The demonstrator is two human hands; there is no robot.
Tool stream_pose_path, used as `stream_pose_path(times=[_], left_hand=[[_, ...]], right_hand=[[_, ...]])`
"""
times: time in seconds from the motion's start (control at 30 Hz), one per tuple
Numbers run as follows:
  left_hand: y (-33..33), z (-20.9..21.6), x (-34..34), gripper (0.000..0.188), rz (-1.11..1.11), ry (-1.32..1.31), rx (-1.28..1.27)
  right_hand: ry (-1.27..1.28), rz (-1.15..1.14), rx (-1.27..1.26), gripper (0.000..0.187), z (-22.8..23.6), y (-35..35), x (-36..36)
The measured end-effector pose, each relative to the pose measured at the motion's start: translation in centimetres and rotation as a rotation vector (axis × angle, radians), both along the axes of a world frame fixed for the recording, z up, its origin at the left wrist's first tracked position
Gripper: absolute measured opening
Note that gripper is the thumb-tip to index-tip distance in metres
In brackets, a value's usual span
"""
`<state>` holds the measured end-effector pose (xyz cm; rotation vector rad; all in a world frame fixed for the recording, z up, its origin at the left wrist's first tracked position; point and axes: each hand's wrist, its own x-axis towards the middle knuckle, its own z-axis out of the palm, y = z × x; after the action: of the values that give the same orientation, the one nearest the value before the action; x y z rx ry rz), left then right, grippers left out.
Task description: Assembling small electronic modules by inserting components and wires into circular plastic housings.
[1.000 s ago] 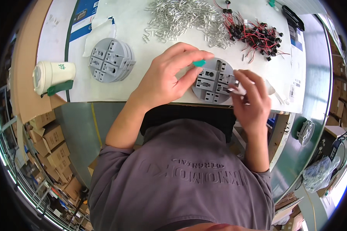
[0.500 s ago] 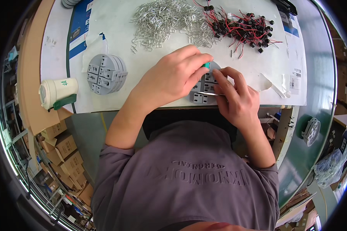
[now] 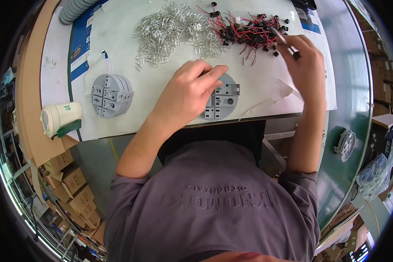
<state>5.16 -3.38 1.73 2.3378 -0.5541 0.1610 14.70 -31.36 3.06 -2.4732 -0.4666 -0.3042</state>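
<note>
A round grey plastic housing point(image 3: 229, 89) with moulded slots lies on the table before me. My left hand point(image 3: 190, 89) is over its left side, fingers bent together; whatever they grip is hidden. Farther right, my right hand point(image 3: 305, 59) grips slim metal tweezers point(image 3: 277, 34). Their tips are among a heap of small black round parts with red and black wires point(image 3: 253, 32). One black part point(image 3: 296, 55) shows just under the right hand's fingers. Left of the wired parts lies a pile of bent metal clips point(image 3: 172, 32).
A stack of similar grey housings point(image 3: 111, 97) stands at the left, beside a cream cup with a green handle point(image 3: 62, 118). More grey round parts point(image 3: 76, 9) sit at the far left corner. Torn paper point(image 3: 270, 100) lies near the front edge. Another housing point(image 3: 346, 145) rests on the green surface at right.
My right hand has moved with the tweezers from the housing to the wired parts, far right. My left hand stays by the housing; the green piece at its fingertips no longer shows.
</note>
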Motion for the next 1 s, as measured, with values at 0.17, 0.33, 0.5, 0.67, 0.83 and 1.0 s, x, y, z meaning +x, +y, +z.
stream_pose_path(times=[0.17,0.33,0.5,0.67,0.83,1.0], left_hand=[[-0.8,-1.6,-1.5,0.041,0.118,-0.166,-0.022],[-0.2,-1.7,-1.2,0.045,0.139,-0.185,-0.026],[-0.3,1.0,-0.4,0.045,0.139,-0.277,-0.065],[-0.9,5.2,0.0,0.040,0.049,-0.036,-0.319],[-0.1,5.7,-1.0,0.028,0.014,0.469,-0.517],[0.2,3.8,-2.4,0.018,0.038,0.400,-0.606]], right_hand=[[0.165,-0.071,-0.093,0.015,0.6,-1.0,0.2],[0.134,-0.188,-0.003,0.016,-0.4,0.4,-1.7],[0.274,-0.214,0.310,0.020,1.8,0.7,-5.8],[0.180,0.123,0.388,0.025,2.4,3.3,-7.8],[0.126,0.314,0.532,0.026,1.7,5.1,-8.3],[0.317,0.327,0.719,0.023,0.4,6.1,-9.2]])
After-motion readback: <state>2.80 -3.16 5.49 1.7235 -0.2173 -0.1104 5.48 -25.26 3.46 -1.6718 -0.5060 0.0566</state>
